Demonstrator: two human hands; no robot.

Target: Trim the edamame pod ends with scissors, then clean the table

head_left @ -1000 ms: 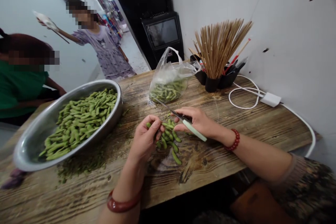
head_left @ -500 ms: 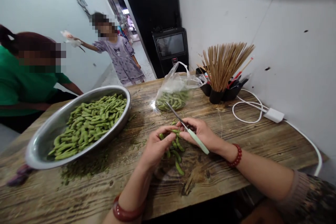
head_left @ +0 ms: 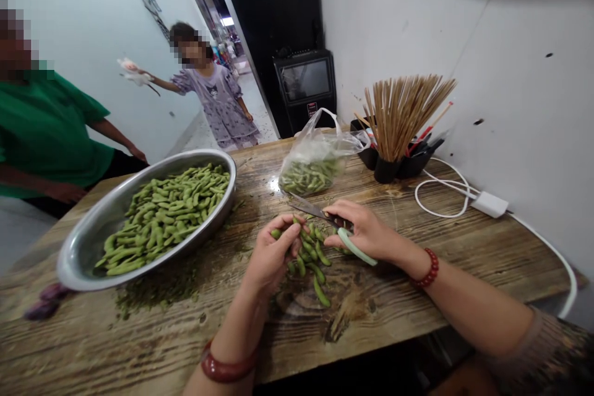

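My left hand (head_left: 273, 250) is closed on an edamame pod (head_left: 276, 233), its green end poking out between the fingers. In my right hand (head_left: 359, 229) is a pair of scissors (head_left: 357, 246) with pale green handles, the blades pointing left past my left fingertips. Between and below the hands, several loose edamame pods (head_left: 320, 291) lie on the wooden table (head_left: 399, 303). A large oval metal basin (head_left: 77, 260) heaped with pods stands to the left. Behind my hands sits a clear plastic bag (head_left: 310, 161) of more pods.
Black holders (head_left: 386, 170) with many thin wooden sticks (head_left: 403, 117) stand at the back right, near a white cable and adapter (head_left: 489, 204). Green trimmings (head_left: 153, 291) litter the table by the basin. Two people are beyond the table, one in green (head_left: 55, 130).
My right hand has moved slightly away from my left, and the scissors have turned to point more leftward. The person in green has straightened up. The view has shifted slightly.
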